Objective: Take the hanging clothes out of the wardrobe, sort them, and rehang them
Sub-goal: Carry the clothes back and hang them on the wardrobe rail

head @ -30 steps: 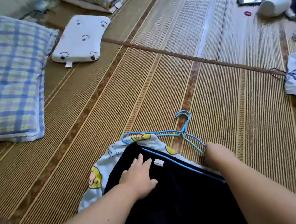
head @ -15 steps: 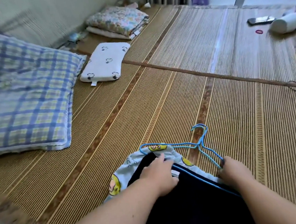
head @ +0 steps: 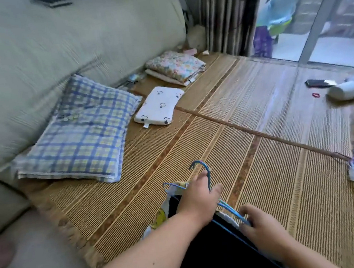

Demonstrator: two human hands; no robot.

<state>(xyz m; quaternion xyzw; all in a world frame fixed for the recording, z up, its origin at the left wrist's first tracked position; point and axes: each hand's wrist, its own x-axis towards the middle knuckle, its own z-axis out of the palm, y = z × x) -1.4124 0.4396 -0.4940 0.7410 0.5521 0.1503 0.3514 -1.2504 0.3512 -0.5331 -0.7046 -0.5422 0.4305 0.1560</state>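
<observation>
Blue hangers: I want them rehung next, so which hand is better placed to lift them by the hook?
Left. The left hand grips the blue hangers at the neck right below the hook; the right hand holds only their shoulder end, by the dark garment.

We record a woven mat (head: 262, 168) across the floor. At 9 o'clock, a plaid pillow (head: 77, 133) leans on a padded headboard (head: 53, 48). Just beside it, a small white pillow (head: 159, 106); at 11 o'clock, a folded floral quilt (head: 175, 67). At 2 o'clock, a phone (head: 317, 83), a white cylinder (head: 345, 91) and a red ring (head: 316, 95).
</observation>
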